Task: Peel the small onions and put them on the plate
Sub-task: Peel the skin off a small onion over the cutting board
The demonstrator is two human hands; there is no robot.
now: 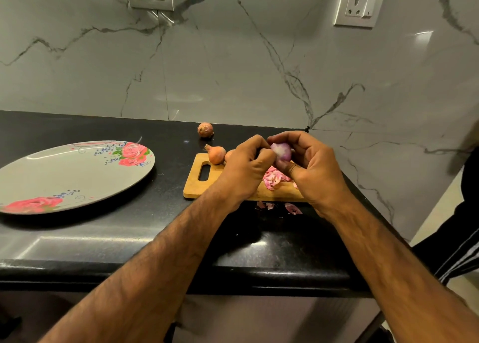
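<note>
My right hand holds a small, mostly peeled purple-white onion above the wooden cutting board. My left hand is curled against the onion's left side, its fingertips pinching at it. An unpeeled onion lies at the board's far edge, and another is half hidden behind my left hand. A third unpeeled onion sits on the black counter near the wall. The flowered plate lies to the left with nothing on it.
Pink onion skins are piled on the board, and a few skin scraps lie on the counter in front of it. The black counter's front edge runs below my forearms. A marble wall with two sockets stands behind.
</note>
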